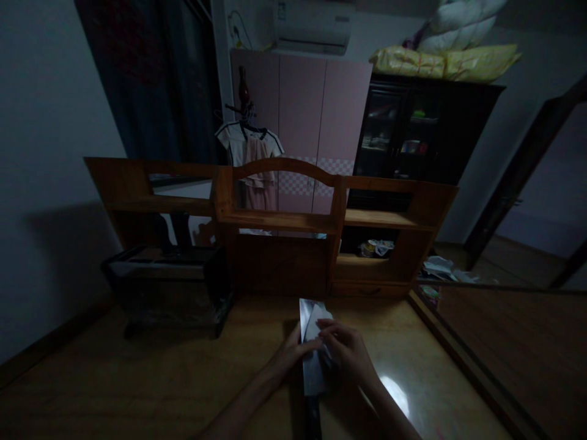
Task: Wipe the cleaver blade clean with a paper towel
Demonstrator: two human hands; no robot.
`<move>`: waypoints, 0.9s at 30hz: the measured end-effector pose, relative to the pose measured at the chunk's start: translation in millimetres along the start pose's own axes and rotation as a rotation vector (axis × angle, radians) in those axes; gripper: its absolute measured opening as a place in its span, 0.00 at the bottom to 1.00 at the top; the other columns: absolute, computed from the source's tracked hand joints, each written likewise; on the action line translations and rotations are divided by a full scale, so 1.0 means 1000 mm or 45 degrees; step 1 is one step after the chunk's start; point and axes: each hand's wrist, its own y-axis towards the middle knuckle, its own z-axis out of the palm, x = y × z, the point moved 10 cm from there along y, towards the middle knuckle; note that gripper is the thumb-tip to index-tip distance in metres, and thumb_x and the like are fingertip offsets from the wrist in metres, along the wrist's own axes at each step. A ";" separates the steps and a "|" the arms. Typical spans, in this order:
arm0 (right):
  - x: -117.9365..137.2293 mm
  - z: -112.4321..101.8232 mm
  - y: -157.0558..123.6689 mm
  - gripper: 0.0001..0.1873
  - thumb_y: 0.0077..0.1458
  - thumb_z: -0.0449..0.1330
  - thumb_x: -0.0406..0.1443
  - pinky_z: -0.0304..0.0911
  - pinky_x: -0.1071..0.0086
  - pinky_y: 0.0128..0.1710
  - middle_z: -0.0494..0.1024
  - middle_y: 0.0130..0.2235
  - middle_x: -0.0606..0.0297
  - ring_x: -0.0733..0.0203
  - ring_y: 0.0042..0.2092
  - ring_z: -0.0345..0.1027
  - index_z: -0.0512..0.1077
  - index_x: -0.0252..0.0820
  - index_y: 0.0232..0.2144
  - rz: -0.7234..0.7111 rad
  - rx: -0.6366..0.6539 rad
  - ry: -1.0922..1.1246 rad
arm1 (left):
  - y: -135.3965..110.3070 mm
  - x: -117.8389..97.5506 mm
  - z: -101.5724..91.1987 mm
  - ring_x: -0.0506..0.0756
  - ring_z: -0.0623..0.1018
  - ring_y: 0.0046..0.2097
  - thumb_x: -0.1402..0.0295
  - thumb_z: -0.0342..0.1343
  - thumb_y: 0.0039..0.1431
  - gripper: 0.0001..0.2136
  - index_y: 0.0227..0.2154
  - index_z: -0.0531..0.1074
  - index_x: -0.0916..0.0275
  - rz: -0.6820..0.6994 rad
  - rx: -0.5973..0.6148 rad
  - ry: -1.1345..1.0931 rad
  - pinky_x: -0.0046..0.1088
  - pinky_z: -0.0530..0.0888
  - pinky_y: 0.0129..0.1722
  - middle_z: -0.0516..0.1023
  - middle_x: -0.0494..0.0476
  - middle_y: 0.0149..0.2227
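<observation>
In front of me a cleaver [314, 376] points away over the tabletop, its broad shiny blade farther off and its black handle nearest me. My left hand [293, 348] grips the blade at its left edge, with the thumb lying across the flat. Pinched in the fingers of my right hand [346, 347] is a white cloth or tissue [315, 321], resting against the upper part of the blade. The cloth and the fingers hide part of the blade's right side.
A wooden table [229, 379] bears a wooden shelf unit [284, 225] along its far side. At the left stands a dark, box-shaped appliance or rack [160, 293]. Bright glare [395, 394] lies on the tabletop at right. Beyond are pink wardrobes [300, 110] and a black cabinet [426, 134].
</observation>
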 end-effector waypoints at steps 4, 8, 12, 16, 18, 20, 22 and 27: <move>0.008 0.004 -0.003 0.20 0.54 0.59 0.51 0.61 0.56 0.53 0.74 0.50 0.54 0.48 0.53 0.67 0.80 0.42 0.26 -0.055 0.055 -0.115 | 0.005 0.005 -0.003 0.61 0.76 0.48 0.57 0.62 0.52 0.28 0.53 0.66 0.64 -0.018 -0.056 -0.229 0.33 0.71 0.45 0.74 0.63 0.50; 0.014 0.009 -0.005 0.23 0.57 0.56 0.51 0.57 0.56 0.56 0.73 0.53 0.55 0.48 0.55 0.65 0.79 0.42 0.23 -0.065 0.103 -0.130 | 0.008 0.008 -0.002 0.60 0.77 0.46 0.57 0.60 0.54 0.27 0.54 0.66 0.66 -0.022 -0.065 -0.293 0.33 0.72 0.44 0.76 0.63 0.47; 0.020 0.006 -0.006 0.21 0.58 0.57 0.48 0.58 0.57 0.55 0.75 0.50 0.56 0.50 0.53 0.67 0.77 0.41 0.22 -0.106 0.061 -0.115 | 0.006 0.007 -0.001 0.61 0.76 0.47 0.57 0.59 0.56 0.28 0.56 0.64 0.66 -0.027 -0.059 -0.330 0.34 0.71 0.47 0.76 0.64 0.48; 0.014 0.004 -0.006 0.18 0.56 0.59 0.48 0.61 0.57 0.52 0.75 0.50 0.55 0.49 0.52 0.68 0.74 0.41 0.26 -0.062 0.041 -0.013 | 0.003 -0.001 -0.002 0.64 0.72 0.53 0.60 0.62 0.54 0.28 0.55 0.65 0.66 0.055 -0.067 -0.158 0.36 0.68 0.51 0.72 0.65 0.53; 0.008 0.005 -0.005 0.17 0.55 0.60 0.48 0.62 0.57 0.51 0.75 0.50 0.54 0.48 0.52 0.68 0.73 0.41 0.27 -0.033 0.046 0.048 | 0.003 -0.001 -0.002 0.64 0.72 0.54 0.63 0.64 0.52 0.28 0.55 0.65 0.65 0.060 -0.059 -0.073 0.37 0.68 0.52 0.71 0.65 0.54; 0.004 0.005 -0.004 0.18 0.54 0.60 0.49 0.63 0.56 0.51 0.75 0.50 0.53 0.47 0.52 0.68 0.72 0.41 0.27 -0.026 0.044 0.082 | 0.004 0.001 -0.002 0.64 0.73 0.53 0.67 0.65 0.49 0.30 0.55 0.64 0.65 0.040 -0.044 -0.044 0.36 0.69 0.50 0.72 0.64 0.54; 0.000 0.004 -0.002 0.18 0.53 0.61 0.50 0.63 0.56 0.51 0.75 0.50 0.52 0.46 0.52 0.68 0.72 0.41 0.26 -0.021 0.033 0.095 | 0.005 0.002 -0.003 0.64 0.73 0.51 0.71 0.65 0.46 0.31 0.55 0.64 0.66 0.032 -0.038 -0.045 0.35 0.70 0.49 0.73 0.64 0.52; -0.007 0.003 -0.001 0.18 0.53 0.61 0.50 0.65 0.55 0.50 0.75 0.50 0.52 0.46 0.51 0.69 0.72 0.41 0.29 0.017 0.022 0.114 | 0.006 0.005 -0.004 0.61 0.75 0.47 0.75 0.61 0.45 0.30 0.55 0.64 0.65 0.028 -0.003 -0.027 0.32 0.70 0.45 0.76 0.62 0.47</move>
